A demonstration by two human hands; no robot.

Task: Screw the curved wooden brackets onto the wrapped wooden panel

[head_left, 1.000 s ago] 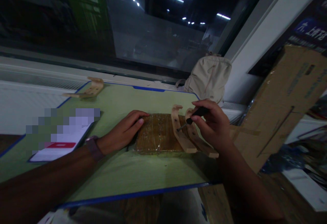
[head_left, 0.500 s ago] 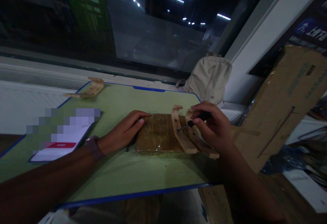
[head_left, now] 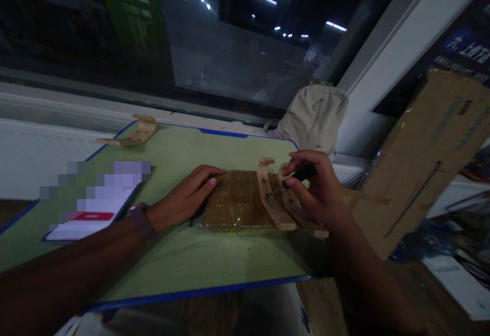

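Observation:
My right hand [head_left: 319, 183] grips a screwdriver [head_left: 305, 172] by its black handle. Its shaft slants down to the left, and the tip meets a hole in a curved wooden piece [head_left: 281, 217]. Close beside that, partly behind my right hand, is a second curved wooden piece [head_left: 312, 225]. Both lie across the right part of a brown flat block [head_left: 237, 200] wrapped in clear tape. At the block's left edge, my left hand [head_left: 193, 193] holds it with thumb and fingers; the far fingertips are hidden.
The block rests on a green table [head_left: 214, 259] with a blue rim. Another curved wooden piece [head_left: 140, 133] lies at the far left corner. A partly pixelated phone or tablet [head_left: 92, 218] is at left. Beyond are a beige backpack [head_left: 316, 116] and, at right, cardboard [head_left: 424, 157].
My right hand has turned slightly around the screwdriver handle, whose tip stays at the same hole. My left hand and the wooden pieces keep their places.

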